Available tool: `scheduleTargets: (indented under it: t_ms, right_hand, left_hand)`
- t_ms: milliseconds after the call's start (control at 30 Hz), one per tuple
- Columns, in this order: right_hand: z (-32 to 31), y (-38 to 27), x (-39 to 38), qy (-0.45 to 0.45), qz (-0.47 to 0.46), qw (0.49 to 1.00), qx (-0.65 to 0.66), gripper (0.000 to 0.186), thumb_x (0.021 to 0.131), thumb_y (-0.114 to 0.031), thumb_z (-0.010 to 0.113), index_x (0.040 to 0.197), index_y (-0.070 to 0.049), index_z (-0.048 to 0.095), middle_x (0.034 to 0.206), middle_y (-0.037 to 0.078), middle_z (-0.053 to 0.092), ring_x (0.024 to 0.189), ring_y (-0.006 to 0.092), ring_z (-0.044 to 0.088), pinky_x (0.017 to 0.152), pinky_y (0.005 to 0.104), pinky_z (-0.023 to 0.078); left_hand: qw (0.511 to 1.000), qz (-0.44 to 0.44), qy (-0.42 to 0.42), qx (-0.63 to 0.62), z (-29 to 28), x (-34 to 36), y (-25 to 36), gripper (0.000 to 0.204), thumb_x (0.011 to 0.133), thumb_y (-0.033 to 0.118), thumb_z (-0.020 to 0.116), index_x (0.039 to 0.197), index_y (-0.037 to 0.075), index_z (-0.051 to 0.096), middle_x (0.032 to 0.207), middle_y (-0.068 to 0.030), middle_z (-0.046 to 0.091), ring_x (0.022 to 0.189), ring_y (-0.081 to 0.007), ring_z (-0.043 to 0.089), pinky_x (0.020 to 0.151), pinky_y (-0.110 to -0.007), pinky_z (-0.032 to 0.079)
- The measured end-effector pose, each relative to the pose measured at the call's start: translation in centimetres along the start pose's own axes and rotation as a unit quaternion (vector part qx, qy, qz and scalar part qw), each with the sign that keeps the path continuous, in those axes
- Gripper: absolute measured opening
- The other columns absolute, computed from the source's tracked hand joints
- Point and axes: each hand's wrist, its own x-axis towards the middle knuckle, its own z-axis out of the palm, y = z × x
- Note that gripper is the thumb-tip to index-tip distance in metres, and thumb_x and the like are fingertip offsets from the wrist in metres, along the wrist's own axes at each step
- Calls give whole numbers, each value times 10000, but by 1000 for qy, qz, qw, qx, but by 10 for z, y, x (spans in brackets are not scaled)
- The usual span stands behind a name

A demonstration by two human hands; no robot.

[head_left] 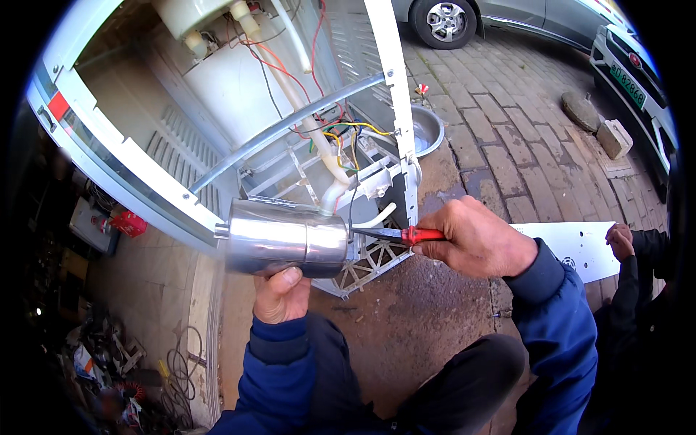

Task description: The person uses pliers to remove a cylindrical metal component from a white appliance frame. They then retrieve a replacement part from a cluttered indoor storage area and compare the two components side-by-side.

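My left hand (pixel 283 297) grips a shiny steel cylinder (pixel 279 243) from below, just outside the open white cabinet (pixel 399 87). My right hand (pixel 467 239) is closed on red-handled pliers (pixel 424 235), their dark jaws pointing left at a thin dark wire beside the cylinder's right end; whether they grip it I cannot tell. A translucent hose (pixel 335 190) runs from the cylinder's top up into the cabinet. Coloured wires (pixel 370 129), a metal bar (pixel 283 130) and a lattice bottom frame (pixel 377 261) surround these parts.
A steel bowl (pixel 428 125) sits behind the cabinet's right post. At right are a white perforated panel (pixel 569 243), another person's hands (pixel 620 239), a block (pixel 614 139) and parked cars (pixel 442 22). Tools and cables (pixel 181 370) litter the lower left.
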Motion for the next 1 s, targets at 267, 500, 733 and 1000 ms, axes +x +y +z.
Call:
scheduleTargets:
  t_ms: [267, 500, 733, 1000]
  right_hand:
    - [-19, -18, 12, -10, -37, 991, -131, 188, 866, -116, 713, 787, 49, 670, 750, 283, 653, 810, 482, 668, 718, 537, 535]
    - [-26, -28, 23, -29, -60, 985, -160, 136, 888, -112, 720, 893, 22, 701, 777, 254, 658, 828, 453, 663, 709, 495, 531]
    - [-33, -23, 36, -81, -25, 987, -139, 210, 922, -155, 716, 925, 54, 695, 794, 265, 666, 827, 430, 683, 723, 484, 531]
    - [-8, -2, 37, -59, -8, 994, -93, 231, 948, -159, 705, 980, 69, 689, 788, 253, 663, 790, 404, 685, 728, 476, 524]
  left_hand:
    - [998, 5, -46, 37, 0, 3, 4, 669, 784, -37, 641, 1438, 67, 544, 1409, -112, 607, 1366, -320, 550, 1199, -564, 401]
    - [994, 35, -59, 85, -4, 7, 8, 648, 783, -48, 638, 1417, 58, 555, 1361, -114, 640, 1332, -315, 580, 1173, -562, 433]
    - [976, -9, -116, 182, 1, 35, 28, 724, 756, -18, 698, 1452, 40, 506, 1376, -137, 610, 1327, -325, 566, 1160, -523, 444]
    - [972, -66, -132, 185, 6, 55, 44, 703, 718, -42, 714, 1396, -29, 529, 1323, -172, 653, 1222, -303, 635, 1082, -434, 493]
